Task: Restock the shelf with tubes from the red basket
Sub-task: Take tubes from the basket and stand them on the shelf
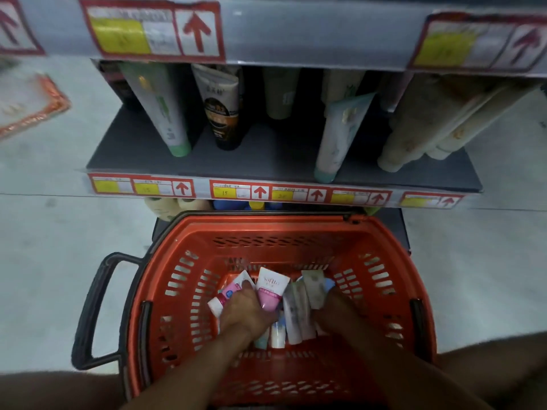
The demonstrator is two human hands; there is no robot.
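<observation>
While both hands are down in the red basket (183, 261), these risks apply, left to right
Basket handle (97, 309): sticks out to the left; a knock could shift the basket
Left hand (245, 307): fingers curled over the pink tubes (270, 291); a loose hold could drop one
Right hand (331, 306): fingertips hidden among the pale tubes (296, 312), so its hold cannot be told
Shelf (266, 155): the standing tubes (337, 134) lean; a nudge while restocking could topple them

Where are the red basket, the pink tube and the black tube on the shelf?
red basket (296, 229): head view, far rim.
pink tube (270, 291): head view, body.
black tube (223, 113): head view, label.
</observation>
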